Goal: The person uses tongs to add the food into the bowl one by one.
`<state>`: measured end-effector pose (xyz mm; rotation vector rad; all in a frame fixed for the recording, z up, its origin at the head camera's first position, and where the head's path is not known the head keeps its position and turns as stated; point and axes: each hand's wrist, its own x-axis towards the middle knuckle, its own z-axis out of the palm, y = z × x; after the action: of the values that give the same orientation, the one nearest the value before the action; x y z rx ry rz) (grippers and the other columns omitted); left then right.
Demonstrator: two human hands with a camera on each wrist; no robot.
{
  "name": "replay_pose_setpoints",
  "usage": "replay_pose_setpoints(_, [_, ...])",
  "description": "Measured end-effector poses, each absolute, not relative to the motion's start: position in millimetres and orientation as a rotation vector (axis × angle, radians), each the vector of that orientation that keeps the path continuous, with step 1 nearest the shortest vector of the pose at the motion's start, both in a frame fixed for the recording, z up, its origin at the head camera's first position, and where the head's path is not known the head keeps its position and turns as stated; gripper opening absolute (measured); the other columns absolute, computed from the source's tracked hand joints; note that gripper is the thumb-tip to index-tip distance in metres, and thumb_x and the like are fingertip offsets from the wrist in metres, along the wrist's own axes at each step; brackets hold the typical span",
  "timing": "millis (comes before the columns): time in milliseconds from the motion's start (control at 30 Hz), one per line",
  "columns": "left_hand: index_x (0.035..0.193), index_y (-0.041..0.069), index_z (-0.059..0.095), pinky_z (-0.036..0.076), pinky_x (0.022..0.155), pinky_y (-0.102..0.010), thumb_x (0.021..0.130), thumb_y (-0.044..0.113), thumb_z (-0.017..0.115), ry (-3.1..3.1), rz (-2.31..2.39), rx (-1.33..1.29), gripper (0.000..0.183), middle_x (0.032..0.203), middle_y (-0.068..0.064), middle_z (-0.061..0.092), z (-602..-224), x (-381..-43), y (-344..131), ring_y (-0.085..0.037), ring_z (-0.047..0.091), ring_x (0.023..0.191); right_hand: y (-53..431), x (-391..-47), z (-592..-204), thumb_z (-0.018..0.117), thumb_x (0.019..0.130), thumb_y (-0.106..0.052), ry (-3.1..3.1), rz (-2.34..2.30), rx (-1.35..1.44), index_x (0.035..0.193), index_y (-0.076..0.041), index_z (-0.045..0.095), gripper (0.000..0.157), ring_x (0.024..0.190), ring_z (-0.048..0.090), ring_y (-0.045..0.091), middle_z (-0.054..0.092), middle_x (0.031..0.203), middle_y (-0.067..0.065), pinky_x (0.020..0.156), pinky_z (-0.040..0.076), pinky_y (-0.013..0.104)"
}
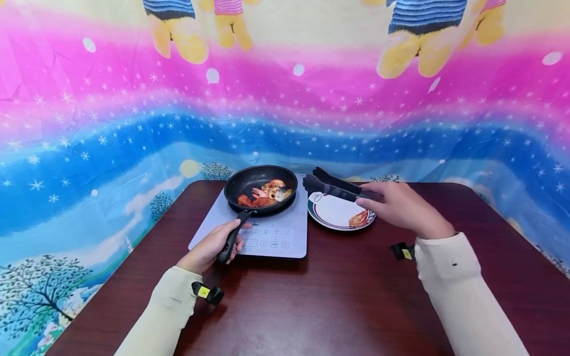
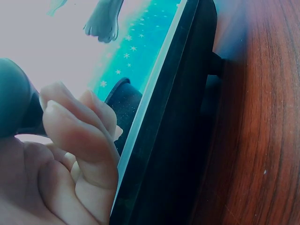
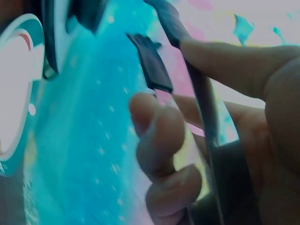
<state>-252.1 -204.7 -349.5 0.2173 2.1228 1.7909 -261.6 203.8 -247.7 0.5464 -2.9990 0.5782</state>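
Note:
My left hand (image 1: 207,247) grips the black handle of a frying pan (image 1: 240,187), which sits over the back of a flat induction cooktop (image 1: 294,225). Mixed food (image 1: 271,193) lies toward the pan's right side: reddish pieces and pale round slices with holes. With my right hand (image 1: 403,205) I hold black tongs (image 1: 321,186), thumb on one arm and fingers on the other. Their tips are spread, point left and have nothing between them. Below them is a white plate (image 1: 331,210) with a dark patterned rim, bearing one orange-red piece of food (image 1: 358,218).
Everything stands on a dark reddish-brown wooden table (image 1: 311,306). Behind its far edge hangs a colourful printed cloth (image 1: 276,128). The plate lies close beside the cooktop's right edge. Small black wrist cameras (image 1: 208,293) are strapped at both sleeves.

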Motion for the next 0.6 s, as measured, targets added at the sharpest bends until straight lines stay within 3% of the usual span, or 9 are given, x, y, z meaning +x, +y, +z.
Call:
replay_pose_setpoints(133, [0.139,0.001,0.042,0.042,0.045,-0.025,0.105,0.044,0.031,2.131,1.779,0.214,0.056,0.071,-0.004,0.052,-349.4,-251.8,-204.2,-0.011,0.046,0.049,223.9,-255.7,-239.2,0.058,0.093,-0.049,-3.083,0.609,0.560,0.139,-0.003,0.049,0.066,0.089,0.062,0.030,0.066,0.101,0.014,0.074,0.052,0.047])
replay_pose_setpoints(233, [0.139,0.002,0.042,0.042,0.045,-0.025,0.105,0.044,0.030,2.134,1.777,0.210,0.056,0.071,-0.004,0.052,-349.3,-251.8,-204.3,-0.011,0.046,0.048,237.6,-251.9,-236.6,0.060,0.092,-0.047,-3.196,0.696,0.536,0.133,-0.003,0.054,0.061,0.059,0.055,0.019,0.058,0.072,0.006,0.052,0.047,0.038])
replay_pose_setpoints(433, [0.139,0.001,0.043,0.041,0.045,-0.025,0.105,0.044,0.031,2.133,1.778,0.209,0.056,0.071,-0.004,0.052,-349.5,-251.4,-204.1,-0.011,0.046,0.048,255.6,-251.5,-238.5,0.058,0.095,-0.039,-3.311,0.666,0.414,0.105,-0.006,0.066,0.036,0.048,0.045,0.016,0.053,0.061,0.005,0.048,0.044,0.036])
replay_pose_setpoints(600, [0.139,0.001,0.043,0.042,0.045,-0.025,0.105,0.045,0.031,2.132,1.780,0.213,0.057,0.071,-0.004,0.052,-350.0,-252.0,-203.8,-0.011,0.046,0.049,261.5,-257.4,-242.8,0.054,0.098,-0.035,-3.351,0.599,0.361,0.089,-0.005,0.065,0.033,0.048,0.044,0.015,0.051,0.058,0.002,0.051,0.044,0.034])
